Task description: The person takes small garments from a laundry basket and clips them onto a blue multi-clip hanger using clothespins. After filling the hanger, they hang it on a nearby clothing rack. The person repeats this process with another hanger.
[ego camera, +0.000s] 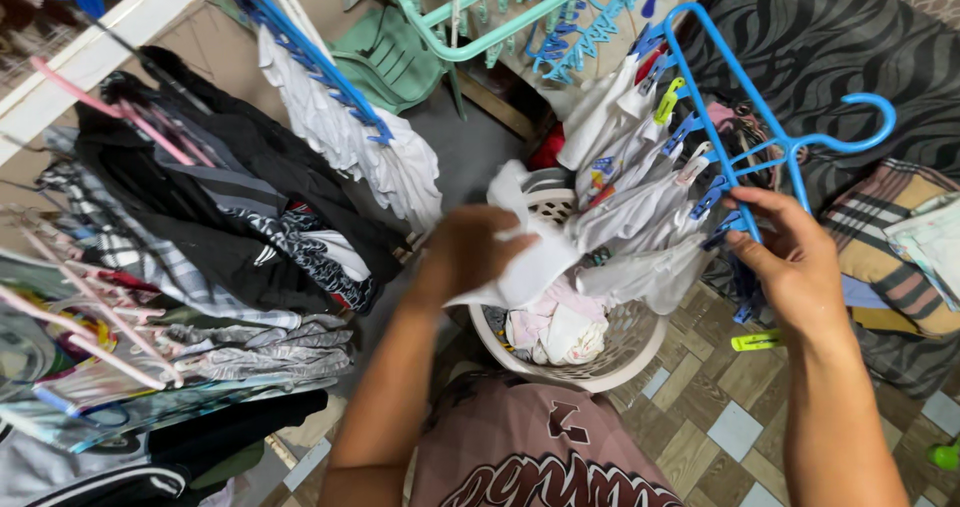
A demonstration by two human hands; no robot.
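Head view, looking down over a laundry corner.

Left hand: closed around a white cloth, fingers bunched into the fabric, held just above the near-left rim of the laundry basket. The cloth trails right toward the other clipped whites.

Right hand: fingers curled around the lower bar of a blue clip hanger, thumb on top, grip firm. The hanger is tilted, its hook pointing right over the dark striped bedding. Several white garments hang from its clips, draping down and left onto the basket's far rim.

Basket: white, round, perforated wall, standing on the tiled floor between the two arms. Inside lie pale pink and white pieces, bunched.

Left of scene: a rack of dark clothes on pink hangers; further in, a second blue clip hanger carrying white items. Far centre: a teal clip hanger frame above a green plastic chair.

Right, near the right forearm: a yellow-green clothespin on the floor. A plaid cloth lies at the right edge.

Near bottom: the person's reddish-brown printed shirt.
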